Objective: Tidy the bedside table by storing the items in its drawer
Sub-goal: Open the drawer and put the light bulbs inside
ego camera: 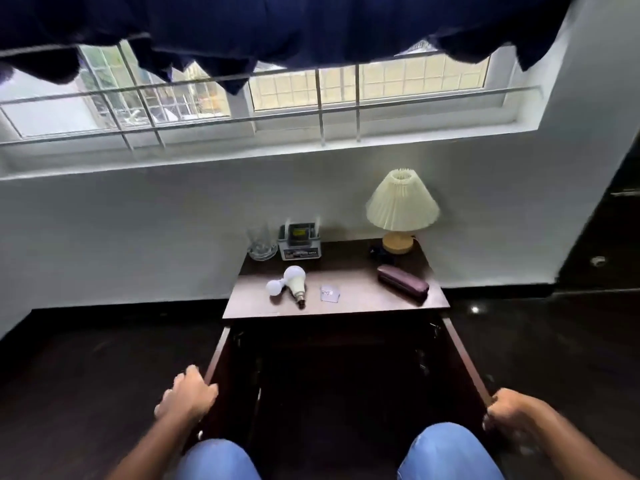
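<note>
The dark wooden bedside table (360, 299) stands against the white wall with both its doors swung out toward me. My left hand (188, 393) grips the edge of the left door (221, 355). My right hand (509, 412) grips the edge of the right door (465, 358). The inside of the table is dark and I cannot make out its contents. On the tabletop lie two white light bulbs (292, 282), a small clear packet (329, 293) and a maroon pouch (402, 287).
At the back of the tabletop stand a glass (261, 244), a small grey box (300, 241) and a lamp (401, 209) with a cream pleated shade. My knees in blue trousers (446, 452) sit just before the table. Dark floor lies on both sides.
</note>
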